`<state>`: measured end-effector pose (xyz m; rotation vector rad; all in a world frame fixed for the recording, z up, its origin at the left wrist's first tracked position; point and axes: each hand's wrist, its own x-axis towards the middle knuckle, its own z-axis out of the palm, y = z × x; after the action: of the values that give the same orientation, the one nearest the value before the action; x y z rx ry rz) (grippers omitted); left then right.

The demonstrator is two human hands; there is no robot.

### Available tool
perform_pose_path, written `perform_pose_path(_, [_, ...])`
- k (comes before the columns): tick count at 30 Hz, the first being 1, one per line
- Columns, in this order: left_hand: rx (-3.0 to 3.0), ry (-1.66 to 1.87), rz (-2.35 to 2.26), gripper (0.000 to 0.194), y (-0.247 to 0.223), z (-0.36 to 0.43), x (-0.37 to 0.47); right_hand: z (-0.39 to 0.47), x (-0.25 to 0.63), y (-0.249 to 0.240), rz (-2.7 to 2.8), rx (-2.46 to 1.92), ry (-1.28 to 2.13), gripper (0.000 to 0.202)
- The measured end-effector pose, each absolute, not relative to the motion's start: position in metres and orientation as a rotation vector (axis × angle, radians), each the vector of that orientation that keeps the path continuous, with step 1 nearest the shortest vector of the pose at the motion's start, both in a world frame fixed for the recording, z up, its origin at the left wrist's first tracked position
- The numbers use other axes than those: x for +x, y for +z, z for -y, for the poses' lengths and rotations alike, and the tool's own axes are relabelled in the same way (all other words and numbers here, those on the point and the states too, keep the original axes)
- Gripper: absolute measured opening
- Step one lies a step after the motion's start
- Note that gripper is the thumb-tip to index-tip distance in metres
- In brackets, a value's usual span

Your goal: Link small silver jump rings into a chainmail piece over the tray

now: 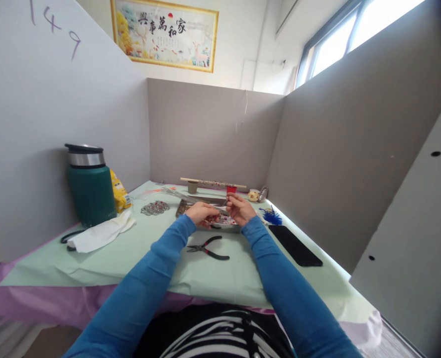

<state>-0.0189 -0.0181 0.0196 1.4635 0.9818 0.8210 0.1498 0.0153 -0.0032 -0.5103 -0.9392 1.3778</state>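
Note:
My left hand [204,214] is closed over the metal tray [181,211], its fingertips pinched together on something too small to make out. Close beside it, my right hand [240,210] is raised a little higher, thumb and forefinger pinching what looks like a thin wire [225,202]. Small red and silver beads [226,219] lie in the tray under both hands. A bundle of thin silvery wires [177,194] sticks out over the tray's left side. Pliers [207,248] with black and red handles rest on the table in front of the tray, jaws pointing left.
A beaded stick [213,183] spans a grey-green cup [192,187] and a red cup [231,189]. Left are a beaded wire pile [155,208], white cloth [103,232], green flask [89,191] and yellow packet [119,191]. Right are a blue tassel [273,217] and black phone [295,245].

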Motion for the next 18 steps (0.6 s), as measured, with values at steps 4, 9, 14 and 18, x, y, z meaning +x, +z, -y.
perform_pose_path(4, [1.464, 0.829, -0.965, 0.019, 0.0187, 0.0179, -0.0192, -0.0138, 0.1489, -0.0031, 0.966, -0.522, 1.341, 0.016])
perform_pose_path(9, [1.466, 0.866, -0.895, 0.024, 0.0158, 0.0172, -0.0195, -0.008, 0.148, 0.0001, 1.043, -0.5, 1.315, 0.034])
perform_pose_path(14, [1.423, 0.91, -0.806, 0.026, 0.0141, 0.0166, -0.0193, -0.0058, 0.1464, 0.0014, 1.107, -0.515, 1.299, 0.03])
perform_pose_path(18, [1.414, 0.902, -0.802, 0.018, 0.0127, 0.0148, -0.0188, -0.006, 0.1428, -0.002, 1.24, -0.597, 1.202, 0.028])
